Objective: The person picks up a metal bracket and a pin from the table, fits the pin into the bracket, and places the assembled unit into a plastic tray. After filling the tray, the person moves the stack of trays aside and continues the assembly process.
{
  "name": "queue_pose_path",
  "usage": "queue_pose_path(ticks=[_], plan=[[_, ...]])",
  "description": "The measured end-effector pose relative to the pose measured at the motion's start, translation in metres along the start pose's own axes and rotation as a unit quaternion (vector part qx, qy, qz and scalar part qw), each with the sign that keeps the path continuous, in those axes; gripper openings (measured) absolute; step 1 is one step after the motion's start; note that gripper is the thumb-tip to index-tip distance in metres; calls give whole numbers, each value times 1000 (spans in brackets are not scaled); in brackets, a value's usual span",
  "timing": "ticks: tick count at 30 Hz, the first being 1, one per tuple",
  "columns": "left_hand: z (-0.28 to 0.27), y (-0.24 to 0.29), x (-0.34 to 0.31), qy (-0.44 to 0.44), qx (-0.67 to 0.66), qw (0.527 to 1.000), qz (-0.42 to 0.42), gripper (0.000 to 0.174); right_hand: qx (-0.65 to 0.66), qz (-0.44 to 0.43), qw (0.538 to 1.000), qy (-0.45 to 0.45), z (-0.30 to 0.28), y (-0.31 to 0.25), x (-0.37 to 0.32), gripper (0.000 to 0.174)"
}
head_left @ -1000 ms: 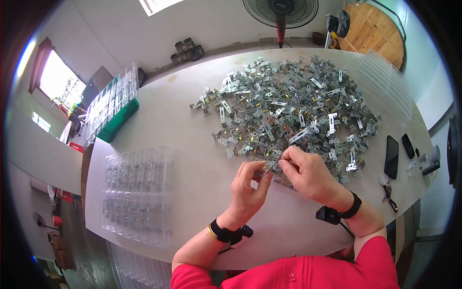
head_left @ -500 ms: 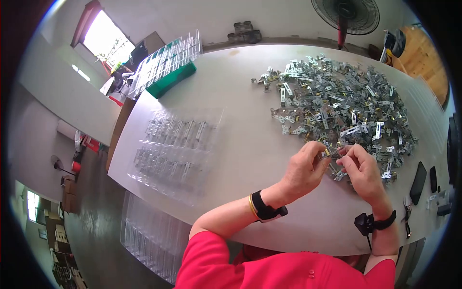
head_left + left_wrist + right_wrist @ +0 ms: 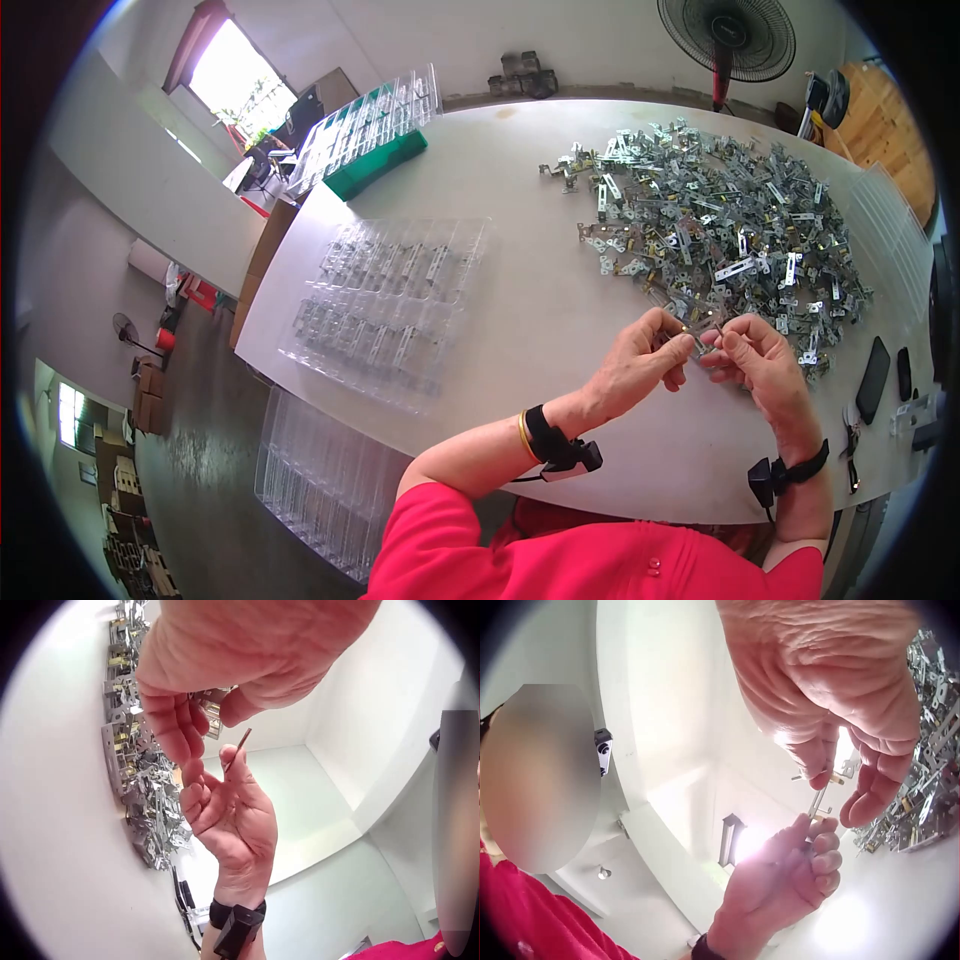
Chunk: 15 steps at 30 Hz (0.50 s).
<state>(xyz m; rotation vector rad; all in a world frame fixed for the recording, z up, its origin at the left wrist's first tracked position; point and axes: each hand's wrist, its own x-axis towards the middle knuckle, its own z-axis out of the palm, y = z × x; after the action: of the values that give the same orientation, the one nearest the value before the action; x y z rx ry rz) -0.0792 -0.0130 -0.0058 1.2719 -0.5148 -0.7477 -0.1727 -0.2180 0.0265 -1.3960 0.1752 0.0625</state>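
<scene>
My left hand [image 3: 640, 360] pinches a small metal bracket [image 3: 215, 724] with a brass-coloured part between thumb and fingers. Facing it, my right hand [image 3: 762, 375] pinches a thin metal strip [image 3: 241, 746] between thumb and forefinger, its other fingers loosely bent. Both sets of fingertips are close together, just above the near edge of a large pile of metal brackets [image 3: 740, 230]. In the right wrist view, the left fingers [image 3: 826, 862] are bent below a slim metal piece [image 3: 817, 802]; the palms hide part of it.
Clear plastic trays [image 3: 460, 230] with rows of brackets lie on the table [image 3: 530, 300] at left. A green bin [image 3: 380, 165] stands at the far left corner. A phone [image 3: 873, 380] and pliers [image 3: 851, 440] lie at right; a fan [image 3: 725, 40] stands behind.
The head view has turned left, so table and hands appear further right. Both hands stay together by the pile; since half a second ago, the fingers have shifted around the small metal parts.
</scene>
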Motion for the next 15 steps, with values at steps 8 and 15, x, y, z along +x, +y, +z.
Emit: queue_pose_path(ticks=[8,15], plan=[[14,-16,-3,-2,2,1000,5,31,135,-20,990,-24,9,18,3,13],[18,-11,-7,114,416,863,261,22,43,-59,997,7,21,24,0,14]])
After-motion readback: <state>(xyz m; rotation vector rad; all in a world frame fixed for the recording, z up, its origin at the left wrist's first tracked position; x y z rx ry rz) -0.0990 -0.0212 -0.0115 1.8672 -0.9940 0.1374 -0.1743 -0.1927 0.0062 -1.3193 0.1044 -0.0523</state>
